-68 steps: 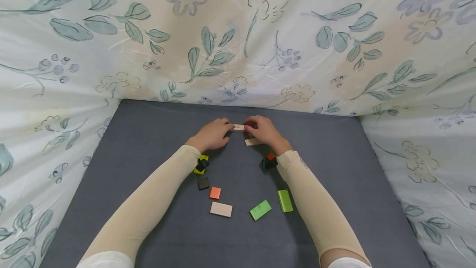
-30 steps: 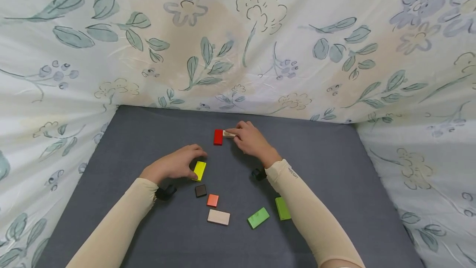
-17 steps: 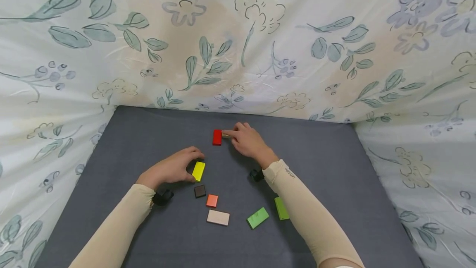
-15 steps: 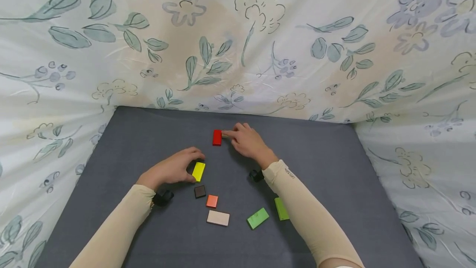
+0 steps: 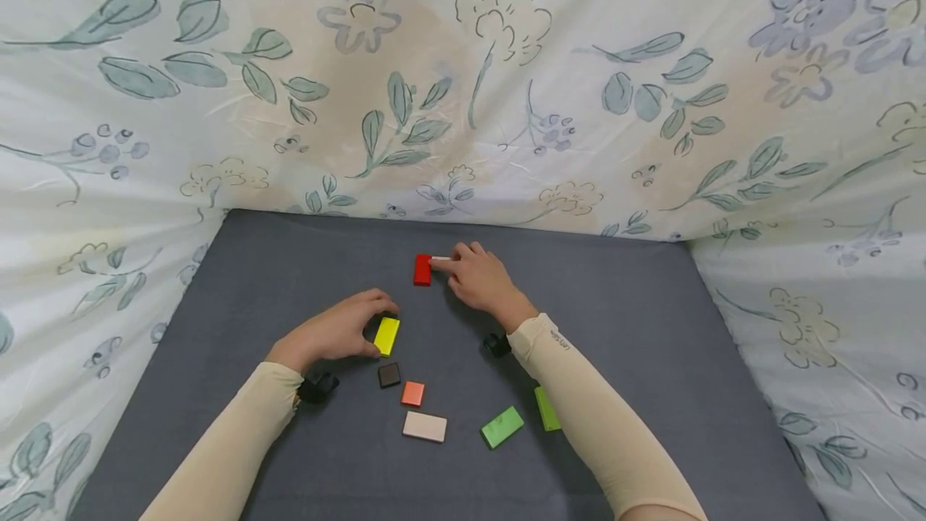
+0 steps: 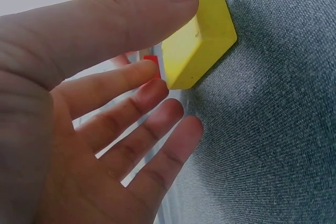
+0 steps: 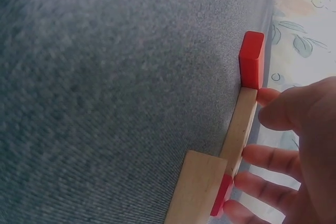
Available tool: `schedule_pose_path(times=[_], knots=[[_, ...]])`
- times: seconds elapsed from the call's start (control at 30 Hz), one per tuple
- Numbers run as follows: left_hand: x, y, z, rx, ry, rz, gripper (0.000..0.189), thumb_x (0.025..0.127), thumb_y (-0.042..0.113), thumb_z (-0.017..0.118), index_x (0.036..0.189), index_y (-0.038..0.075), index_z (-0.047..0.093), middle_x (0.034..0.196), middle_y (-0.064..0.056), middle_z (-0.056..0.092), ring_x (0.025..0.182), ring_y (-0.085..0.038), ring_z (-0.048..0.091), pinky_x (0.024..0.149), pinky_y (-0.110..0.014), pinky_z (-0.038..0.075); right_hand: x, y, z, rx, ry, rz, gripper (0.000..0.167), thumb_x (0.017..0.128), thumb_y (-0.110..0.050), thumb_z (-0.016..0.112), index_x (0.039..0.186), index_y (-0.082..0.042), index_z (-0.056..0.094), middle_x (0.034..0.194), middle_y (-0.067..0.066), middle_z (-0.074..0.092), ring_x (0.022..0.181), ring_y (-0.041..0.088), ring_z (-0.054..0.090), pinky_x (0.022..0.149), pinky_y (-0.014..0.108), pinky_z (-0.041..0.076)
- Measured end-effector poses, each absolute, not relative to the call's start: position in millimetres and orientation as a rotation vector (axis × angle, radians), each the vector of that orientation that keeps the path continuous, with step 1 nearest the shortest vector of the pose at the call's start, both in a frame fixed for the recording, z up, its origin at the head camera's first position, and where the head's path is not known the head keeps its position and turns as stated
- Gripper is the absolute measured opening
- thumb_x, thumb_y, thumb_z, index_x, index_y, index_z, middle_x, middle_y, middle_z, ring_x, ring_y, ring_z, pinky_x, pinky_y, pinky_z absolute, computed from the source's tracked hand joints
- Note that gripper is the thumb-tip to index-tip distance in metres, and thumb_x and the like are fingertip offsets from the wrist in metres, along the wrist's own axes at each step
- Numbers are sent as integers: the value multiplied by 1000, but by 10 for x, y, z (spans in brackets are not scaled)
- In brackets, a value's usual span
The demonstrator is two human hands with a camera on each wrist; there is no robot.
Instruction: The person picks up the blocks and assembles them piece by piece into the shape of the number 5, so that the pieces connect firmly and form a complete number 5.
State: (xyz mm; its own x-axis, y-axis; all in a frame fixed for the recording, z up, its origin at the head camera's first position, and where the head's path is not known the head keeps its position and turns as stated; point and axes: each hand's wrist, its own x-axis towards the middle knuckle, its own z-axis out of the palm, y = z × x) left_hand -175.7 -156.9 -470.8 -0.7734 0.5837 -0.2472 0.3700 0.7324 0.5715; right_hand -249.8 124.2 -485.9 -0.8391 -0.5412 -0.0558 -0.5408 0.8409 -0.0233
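My left hand [image 5: 336, 332] is at the yellow block [image 5: 387, 338], thumb by its near end and fingers reaching past its far end. In the left wrist view the thumb tip overlaps the yellow block [image 6: 215, 19]; the fingers are spread, not closed on it. My right hand [image 5: 477, 280] lies along a long wooden block [image 7: 240, 124], index finger extended toward the standing red block [image 5: 423, 270]. That red block [image 7: 252, 61] meets the wooden block's end. A second red piece [image 7: 222, 195] and another wooden block [image 7: 195, 187] sit at the other end, mostly hidden in the head view.
Nearer on the grey cloth [image 5: 325, 465] lie a dark brown square [image 5: 389, 375], an orange square [image 5: 413, 393], a pale block [image 5: 424, 427] and two green blocks, one [image 5: 502, 427] fully visible, the other [image 5: 547, 408] partly under my right sleeve. Floral fabric [image 5: 434, 103] rises behind.
My left hand has left the far wooden block and come nearer and leftward to the yellow block. The red block at the left end is uncovered. Over the last half second both hands hardly move.
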Motion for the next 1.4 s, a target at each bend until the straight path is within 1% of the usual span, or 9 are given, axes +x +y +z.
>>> schedule_pose_path(times=[0.2,0.4,0.57,0.93,1.27,1.4], knots=[[-1768,-1536,-4719,734,2515,701,66,85,13,95,144,7,67,146,-11,59,134,-33,57,114,-55,47,-2504,1245,-4850,-879,2968,-15,48,111,-21,61,157,-36,60,129,5,62,114,27,54,87,43,54],[-1771,-1515,-4726,758,2506,707,61,84,10,94,139,7,68,138,-8,63,125,-29,60,111,-53,49,-2510,1264,-4845,-879,2955,-14,49,110,-21,62,156,-36,61,131,5,62,116,28,54,90,44,55],[-1794,-1503,-4723,770,2514,709,58,84,9,94,136,6,69,135,-7,65,123,-28,61,110,-52,50,-2530,1278,-4829,-881,2956,-22,49,110,-21,63,157,-36,60,131,5,62,115,28,54,91,45,54],[-1805,-1463,-4722,787,2529,708,54,85,12,93,134,6,70,132,-6,64,119,-26,61,109,-51,51,-2504,1262,-4823,-870,2941,7,49,110,-24,63,158,-38,59,132,5,61,115,27,53,90,42,55],[-1850,-1418,-4678,781,2544,719,54,86,14,91,135,4,70,132,-7,64,119,-27,62,108,-50,52,-2506,1232,-4823,-855,2947,-3,50,110,-23,64,157,-38,59,132,5,61,118,28,53,95,47,54],[-1872,-1354,-4677,782,2536,739,55,87,17,90,136,4,70,132,-9,62,118,-27,61,108,-50,51,-2500,1255,-4823,-841,2942,3,50,110,-23,64,157,-39,59,131,4,61,116,27,52,95,46,54]])
